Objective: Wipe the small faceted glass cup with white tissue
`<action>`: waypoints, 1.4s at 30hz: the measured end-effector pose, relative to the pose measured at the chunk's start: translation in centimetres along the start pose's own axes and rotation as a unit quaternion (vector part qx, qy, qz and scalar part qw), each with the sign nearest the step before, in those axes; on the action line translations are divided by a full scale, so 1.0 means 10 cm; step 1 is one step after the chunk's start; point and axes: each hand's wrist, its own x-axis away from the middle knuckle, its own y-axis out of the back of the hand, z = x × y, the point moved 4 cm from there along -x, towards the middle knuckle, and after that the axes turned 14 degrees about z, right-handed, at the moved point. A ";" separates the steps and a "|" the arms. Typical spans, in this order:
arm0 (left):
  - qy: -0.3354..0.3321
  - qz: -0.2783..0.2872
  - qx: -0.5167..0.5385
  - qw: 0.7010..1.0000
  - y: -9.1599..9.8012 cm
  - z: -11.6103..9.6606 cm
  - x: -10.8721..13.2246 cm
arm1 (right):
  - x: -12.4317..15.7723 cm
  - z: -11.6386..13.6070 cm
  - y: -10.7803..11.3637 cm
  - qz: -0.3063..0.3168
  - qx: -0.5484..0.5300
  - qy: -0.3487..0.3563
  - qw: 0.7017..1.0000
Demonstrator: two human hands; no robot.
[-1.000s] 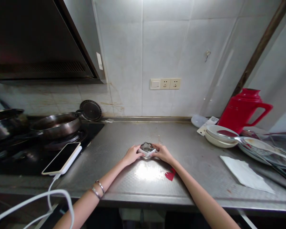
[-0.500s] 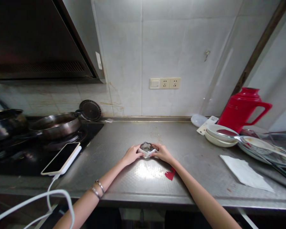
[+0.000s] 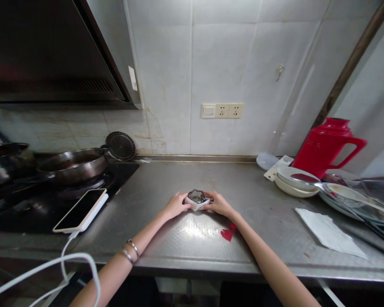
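Observation:
A small, shiny, faceted glass-like dish sits on the steel counter in front of me, its top open and its rim dark and jagged. White paper or tissue wraps its near side. My left hand grips the wrapped dish from the left, thumb at the front. From the right, my right hand holds it the same way, with fingers curled behind the rim. A torn red scrap lies on the counter by my right forearm.
At left, a phone with a white cable rests at the edge of the stove, near a steel pan. On the right are a white napkin, stacked bowls, a plate and a red thermos.
The view has shifted very slightly. Both hands stay around the wrapped dish, which appears tilted a little differently.

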 end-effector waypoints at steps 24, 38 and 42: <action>0.010 -0.122 0.105 0.987 0.35 -0.01 0.14 | 0.05 0.10 0.26 -0.041 -0.054 0.005 0.998; 0.020 -0.065 0.453 0.889 0.07 -0.15 0.08 | 0.05 0.31 0.09 -0.080 -0.149 0.036 0.985; 0.031 -0.071 0.470 0.879 0.07 -0.15 0.08 | 0.05 0.33 0.06 -0.068 -0.154 0.035 0.985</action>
